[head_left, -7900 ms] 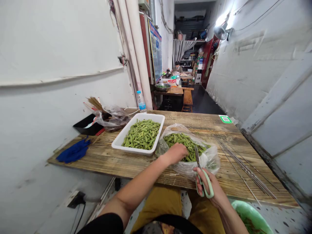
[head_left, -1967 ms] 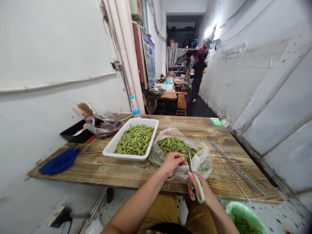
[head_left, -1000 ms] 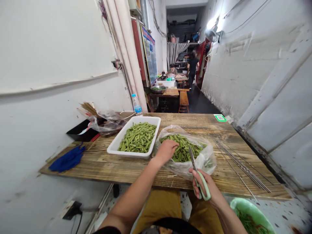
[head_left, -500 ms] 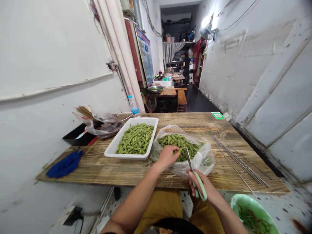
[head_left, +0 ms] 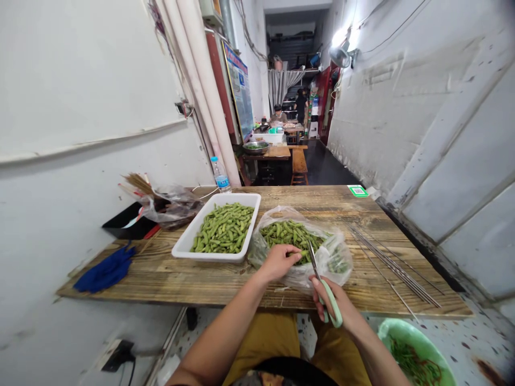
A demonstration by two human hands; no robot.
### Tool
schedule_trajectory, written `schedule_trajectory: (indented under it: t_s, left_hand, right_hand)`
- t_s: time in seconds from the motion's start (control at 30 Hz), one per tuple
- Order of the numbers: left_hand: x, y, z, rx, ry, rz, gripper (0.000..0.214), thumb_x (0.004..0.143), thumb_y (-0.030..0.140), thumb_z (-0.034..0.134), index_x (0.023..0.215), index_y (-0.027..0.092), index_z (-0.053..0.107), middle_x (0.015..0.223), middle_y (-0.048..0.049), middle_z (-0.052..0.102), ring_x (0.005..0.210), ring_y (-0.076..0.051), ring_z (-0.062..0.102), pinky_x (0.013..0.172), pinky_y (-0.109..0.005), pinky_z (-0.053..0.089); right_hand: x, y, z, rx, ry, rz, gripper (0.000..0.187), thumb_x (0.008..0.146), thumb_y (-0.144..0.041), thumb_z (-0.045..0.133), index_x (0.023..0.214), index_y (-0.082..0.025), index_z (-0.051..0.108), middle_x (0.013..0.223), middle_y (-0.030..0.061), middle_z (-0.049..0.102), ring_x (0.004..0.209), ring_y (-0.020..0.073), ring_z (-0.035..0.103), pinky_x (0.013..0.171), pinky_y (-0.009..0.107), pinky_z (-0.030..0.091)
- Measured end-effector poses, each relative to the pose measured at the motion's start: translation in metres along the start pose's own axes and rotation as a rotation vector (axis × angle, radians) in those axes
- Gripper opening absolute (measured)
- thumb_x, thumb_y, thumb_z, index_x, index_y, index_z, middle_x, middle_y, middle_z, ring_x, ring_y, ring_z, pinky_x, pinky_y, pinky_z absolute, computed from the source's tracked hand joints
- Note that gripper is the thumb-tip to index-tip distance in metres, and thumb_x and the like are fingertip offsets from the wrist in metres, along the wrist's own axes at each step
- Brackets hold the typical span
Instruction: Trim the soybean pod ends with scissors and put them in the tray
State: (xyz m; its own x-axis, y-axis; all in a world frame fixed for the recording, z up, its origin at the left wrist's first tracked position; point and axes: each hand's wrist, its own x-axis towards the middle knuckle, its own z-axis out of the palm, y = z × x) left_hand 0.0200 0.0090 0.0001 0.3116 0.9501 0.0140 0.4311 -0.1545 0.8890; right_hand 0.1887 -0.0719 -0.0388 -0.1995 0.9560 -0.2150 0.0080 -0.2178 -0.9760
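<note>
Green edamame pods [head_left: 287,233] fill an opened clear plastic bag [head_left: 341,268] in front of me. My left hand [head_left: 280,261] is at the bag's near left side, its fingers pinched on an edamame pod [head_left: 300,254] at the edge of the heap. My right hand [head_left: 332,300] grips scissors [head_left: 330,306] by their pale green handles. Their metal blades point up and away, over the bag, with the tips close to the pods and to my left fingers. Left of the bag stands a white tray [head_left: 183,253] holding a heap of edamame pods [head_left: 225,228].
Metal skewers [head_left: 396,268] lie on the wooden table [head_left: 161,284] at right. A blue glove [head_left: 104,271], a black box [head_left: 129,222] and a water bottle [head_left: 221,176] are at left. A green basin [head_left: 388,329] with scraps sits on the floor. Two people are in the background.
My left hand has shifted slightly right, and the scissors have tilted a little within the same grip. In the background, the standing person has moved left.
</note>
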Motion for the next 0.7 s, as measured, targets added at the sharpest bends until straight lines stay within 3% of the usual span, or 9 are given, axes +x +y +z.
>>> schedule_trajectory:
  t_s: [0.17, 0.4, 0.53, 0.7]
  left_hand:
    - [-0.001, 0.001, 0.004, -0.020, 0.005, -0.008, 0.028, 0.074, 0.030, 0.057, 0.091, 0.013, 0.072, 0.089, -0.0061, 0.072, 0.077, -0.018, 0.062, 0.073, -0.026, 0.044]
    - [0.000, -0.002, 0.007, -0.075, 0.002, 0.018, 0.024, 0.073, 0.029, 0.058, 0.086, 0.015, 0.072, 0.087, -0.0051, 0.072, 0.076, -0.017, 0.061, 0.071, -0.026, 0.044]
    - [0.001, -0.003, 0.010, -0.220, 0.122, -0.034, 0.025, 0.069, 0.027, 0.063, 0.089, 0.013, 0.067, 0.071, -0.0019, 0.067, 0.062, -0.011, 0.054, 0.060, -0.021, 0.040]
    - [0.003, -0.005, 0.010, -0.382, 0.213, -0.080, 0.020, 0.062, 0.026, 0.068, 0.075, 0.011, 0.063, 0.059, 0.0023, 0.056, 0.055, -0.008, 0.046, 0.054, -0.019, 0.035]
  right_hand:
    - [-0.002, -0.004, 0.001, 0.039, -0.020, 0.010, 0.044, 0.079, -0.058, 0.054, 0.096, -0.018, 0.054, 0.060, -0.0066, 0.047, 0.040, 0.0063, 0.042, 0.034, 0.019, 0.037]
    - [-0.001, 0.002, 0.006, 0.064, 0.002, 0.051, 0.042, 0.077, -0.060, 0.053, 0.075, -0.019, 0.050, 0.052, -0.0082, 0.044, 0.034, 0.0055, 0.038, 0.030, 0.019, 0.034]
    - [0.004, 0.010, 0.009, 0.120, 0.040, 0.115, 0.044, 0.073, -0.062, 0.058, 0.078, -0.019, 0.050, 0.049, -0.0103, 0.042, 0.030, 0.0045, 0.034, 0.025, 0.018, 0.030]
    - [0.003, 0.006, 0.006, 0.174, 0.045, 0.095, 0.046, 0.070, -0.061, 0.061, 0.083, -0.018, 0.052, 0.053, -0.0090, 0.045, 0.034, 0.0048, 0.038, 0.028, 0.017, 0.034]
